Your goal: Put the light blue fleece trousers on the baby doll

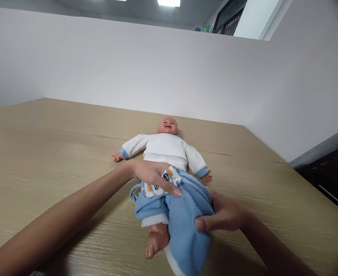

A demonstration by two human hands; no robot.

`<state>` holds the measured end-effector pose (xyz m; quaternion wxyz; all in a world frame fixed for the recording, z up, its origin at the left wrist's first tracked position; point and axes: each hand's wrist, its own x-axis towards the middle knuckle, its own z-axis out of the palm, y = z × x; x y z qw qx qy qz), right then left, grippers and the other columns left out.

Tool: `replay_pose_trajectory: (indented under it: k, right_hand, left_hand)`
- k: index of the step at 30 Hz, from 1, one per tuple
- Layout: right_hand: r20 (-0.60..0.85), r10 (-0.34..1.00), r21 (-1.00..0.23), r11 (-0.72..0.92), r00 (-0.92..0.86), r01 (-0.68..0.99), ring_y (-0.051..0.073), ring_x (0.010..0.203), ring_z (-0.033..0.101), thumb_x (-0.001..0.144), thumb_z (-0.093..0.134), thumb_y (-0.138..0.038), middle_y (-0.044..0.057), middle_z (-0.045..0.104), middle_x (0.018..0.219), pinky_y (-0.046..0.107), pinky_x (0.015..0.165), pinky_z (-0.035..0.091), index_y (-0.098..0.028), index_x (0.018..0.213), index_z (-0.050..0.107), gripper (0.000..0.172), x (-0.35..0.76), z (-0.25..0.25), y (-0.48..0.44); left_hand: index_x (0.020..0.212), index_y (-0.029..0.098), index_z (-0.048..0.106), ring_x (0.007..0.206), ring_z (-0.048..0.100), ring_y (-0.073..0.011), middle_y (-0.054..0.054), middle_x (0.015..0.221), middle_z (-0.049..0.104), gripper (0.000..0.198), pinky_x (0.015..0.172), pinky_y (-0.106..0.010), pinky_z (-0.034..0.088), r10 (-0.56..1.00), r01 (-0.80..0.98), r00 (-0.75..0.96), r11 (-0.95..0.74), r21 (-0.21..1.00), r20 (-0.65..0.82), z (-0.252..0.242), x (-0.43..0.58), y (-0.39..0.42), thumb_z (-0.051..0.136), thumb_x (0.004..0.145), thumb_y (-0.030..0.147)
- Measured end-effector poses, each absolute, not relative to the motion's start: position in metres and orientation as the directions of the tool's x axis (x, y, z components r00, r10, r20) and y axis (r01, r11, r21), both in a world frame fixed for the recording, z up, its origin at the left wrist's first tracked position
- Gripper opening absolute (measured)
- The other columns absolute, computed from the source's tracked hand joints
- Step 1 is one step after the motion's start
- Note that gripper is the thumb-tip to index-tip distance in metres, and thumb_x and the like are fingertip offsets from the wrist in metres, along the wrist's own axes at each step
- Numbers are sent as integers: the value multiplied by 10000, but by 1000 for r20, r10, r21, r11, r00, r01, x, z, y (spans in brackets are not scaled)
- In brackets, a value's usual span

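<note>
On its back on the table lies a baby doll [165,147] in a white top with blue cuffs, its head pointing away from me. Blue fleece overalls [186,214] with white hems and a patterned bib cover its legs. One bare doll foot [156,240] sticks out of the left trouser leg; the other foot is hidden inside the longer right leg. My left hand [154,175] presses over the bib and waist, thumb on the blue cloth. My right hand [223,212] grips the right trouser leg from the side, thumb on top and fingers behind it.
The wooden table [56,153] reaches to a white wall [146,69] at the back and right. A dark object [326,176] with a grey edge stands beyond the table's right side. A blue strap loop [134,191] hangs at the overalls' left.
</note>
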<state>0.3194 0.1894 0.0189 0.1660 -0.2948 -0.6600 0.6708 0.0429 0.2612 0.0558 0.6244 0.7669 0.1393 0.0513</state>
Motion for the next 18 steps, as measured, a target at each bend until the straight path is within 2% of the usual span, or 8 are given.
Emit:
replay_pose_trajectory:
  k: [2, 4, 6, 8, 11, 14, 16, 18]
  right_hand:
    - [-89, 689, -989, -147, -720, -19, 226, 991, 727, 795, 940, -506, 48, 778, 1103, 280, 830, 580, -218, 1308, 742, 620, 317, 18, 188]
    - [-54, 758, -960, -218, -650, -174, 176, 883, 734, 789, 941, -506, 11, 793, 994, 230, 752, 563, -239, 1223, 786, 533, 313, 18, 188]
    - [-89, 773, -931, -288, -628, -223, 141, 764, 713, 798, 929, -512, -11, 789, 904, 219, 726, 559, -243, 1166, 808, 472, 309, 19, 189]
    - [-154, 761, -929, -328, -630, -169, 153, 790, 727, 827, 899, -540, 4, 795, 927, 244, 793, 577, -229, 1181, 805, 481, 308, 19, 191]
    - [-210, 746, -963, -270, -632, 2, 229, 1059, 747, 873, 845, -617, 56, 800, 1097, 313, 935, 572, -216, 1271, 769, 570, 315, 17, 194]
    - [-225, 612, -972, -198, -758, 129, 304, 1223, 701, 818, 861, -701, 108, 761, 1267, 395, 1022, 547, -195, 1387, 701, 778, 326, 12, 196]
    - [-200, 521, -975, -192, -830, 115, 337, 1289, 671, 743, 925, -684, 131, 724, 1355, 430, 1074, 524, -188, 1454, 648, 910, 330, 10, 194]
    - [-146, 550, -977, -209, -822, 34, 335, 1327, 654, 693, 976, -628, 122, 712, 1387, 426, 1107, 510, -212, 1482, 623, 960, 331, 8, 192]
  left_hand:
    - [943, 167, 774, 882, 739, -188, -4, 918, 798, 278, 840, -240, 598, 200, 199, 966, -164, 966, -165, 56, 44, 262, 835, 918, 438]
    - [1052, 162, 794, 1017, 762, -218, -22, 1042, 826, 332, 939, -252, 600, 84, 205, 977, -122, 971, -195, 55, 45, 262, 908, 850, 400]
    - [1130, 153, 802, 1126, 758, -245, -42, 1149, 831, 434, 1025, -267, 583, 40, 188, 982, -99, 977, -185, 54, 47, 262, 956, 794, 380]
    - [1106, 151, 813, 1140, 758, -247, -49, 1168, 831, 396, 1045, -274, 578, 70, 176, 983, -117, 978, -168, 53, 47, 262, 929, 827, 406]
    - [1050, 160, 820, 1089, 764, -226, -43, 1120, 835, 338, 1024, -270, 585, 151, 136, 982, -152, 979, -113, 52, 43, 263, 845, 910, 467]
    - [1032, 166, 813, 962, 770, -215, -48, 1023, 834, 401, 930, -271, 617, 247, 108, 967, -161, 981, -66, 52, 38, 263, 821, 914, 550]
    - [1017, 167, 807, 898, 767, -223, -62, 978, 829, 445, 868, -289, 637, 270, 147, 957, -148, 978, -103, 50, 36, 264, 809, 908, 598]
    - [1016, 166, 800, 906, 770, -234, -72, 989, 828, 439, 870, -303, 646, 224, 173, 964, -110, 979, -146, 48, 36, 265, 835, 887, 584]
